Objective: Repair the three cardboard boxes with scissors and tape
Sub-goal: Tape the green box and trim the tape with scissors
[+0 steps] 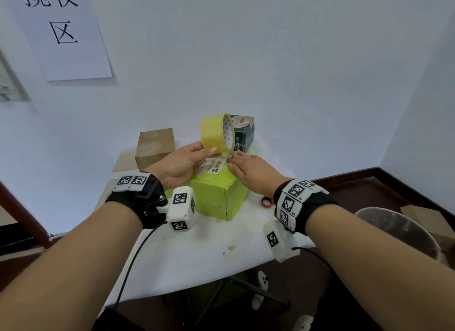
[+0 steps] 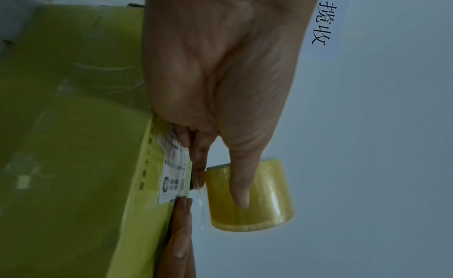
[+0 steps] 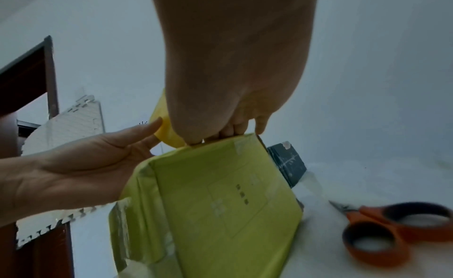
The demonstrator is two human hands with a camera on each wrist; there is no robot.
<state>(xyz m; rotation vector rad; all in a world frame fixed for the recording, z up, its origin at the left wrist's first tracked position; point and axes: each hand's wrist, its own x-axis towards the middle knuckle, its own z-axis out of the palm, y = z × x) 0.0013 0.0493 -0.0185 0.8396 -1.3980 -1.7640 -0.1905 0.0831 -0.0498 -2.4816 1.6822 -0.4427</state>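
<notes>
I've got the green box (image 1: 216,195) as my anchor, sitting mid-table (image 1: 187,254) with one corner turned toward me and its long axis running away toward the wall. My left hand (image 1: 177,165) holds the yellow tape roll (image 1: 216,132) just above the box's far top edge, thumb across the outer band and fingers behind it; the roll stands on edge, its open core facing right. A short clear strip runs from the roll down to the box top, beside the white shipping label (image 1: 211,167). My right hand (image 1: 251,173) lies flat on the box top, fingers straight and pressing near that strip at the far edge; from the right wrist view the fingertips (image 3: 235,130) curl just over the edge, so whether they pinch the tape end I cannot tell.

Behind the green box to the left stands a brown cardboard box (image 1: 155,146), apart from it. Behind to the right, a dark green box (image 1: 243,133) is half hidden by the roll. The orange-handled scissors (image 3: 392,231) lie on the table right of the green box, blades pointing toward it; in the head view only a handle loop shows past my wrist. The table's near edge leaves bare surface in front of the box. A bin (image 1: 398,229) sits off the table's right side, its far part cut off.
</notes>
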